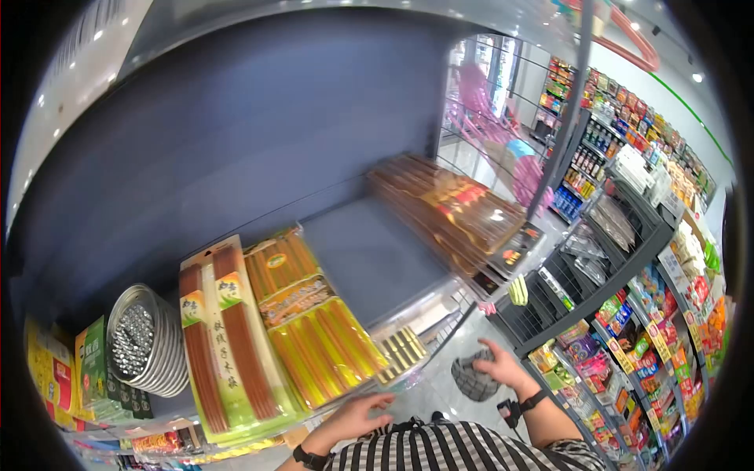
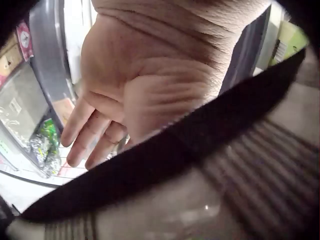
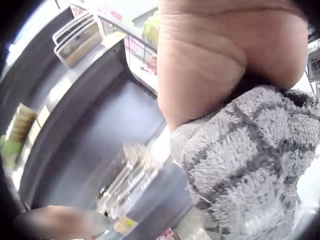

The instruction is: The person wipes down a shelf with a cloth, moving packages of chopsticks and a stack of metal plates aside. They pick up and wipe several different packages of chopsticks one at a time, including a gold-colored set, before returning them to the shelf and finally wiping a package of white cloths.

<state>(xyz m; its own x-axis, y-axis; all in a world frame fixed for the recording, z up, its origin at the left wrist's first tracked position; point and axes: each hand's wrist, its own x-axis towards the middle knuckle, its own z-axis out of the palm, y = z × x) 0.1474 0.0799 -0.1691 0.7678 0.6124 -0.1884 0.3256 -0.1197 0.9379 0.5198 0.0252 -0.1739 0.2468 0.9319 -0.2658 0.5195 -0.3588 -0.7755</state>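
Note:
A grey checked cloth [image 1: 474, 378] with a fluffy, towel-like pile is gripped in my right hand [image 1: 509, 371], out in front of my body beside the shelf. In the right wrist view the cloth [image 3: 255, 150] hangs bunched below the palm. My left hand [image 1: 355, 418] is at the front edge of the shelf, below a yellow pack of chopsticks [image 1: 322, 330]. Its palm [image 2: 145, 75] shows bare in the left wrist view, the fingers loosely extended and holding nothing. Left of the yellow pack lies a long green-edged pack of brown chopsticks [image 1: 251, 353].
Brown chopstick packs [image 1: 452, 208] lie at the shelf's right end, past a bare strip of shelf board [image 1: 377, 255]. Stacked round metal dishes [image 1: 145, 341] and green packets [image 1: 92, 365] stand at left. Behind my right arm are a dark wire-sided rack [image 1: 585, 282] and snack shelves [image 1: 628, 353].

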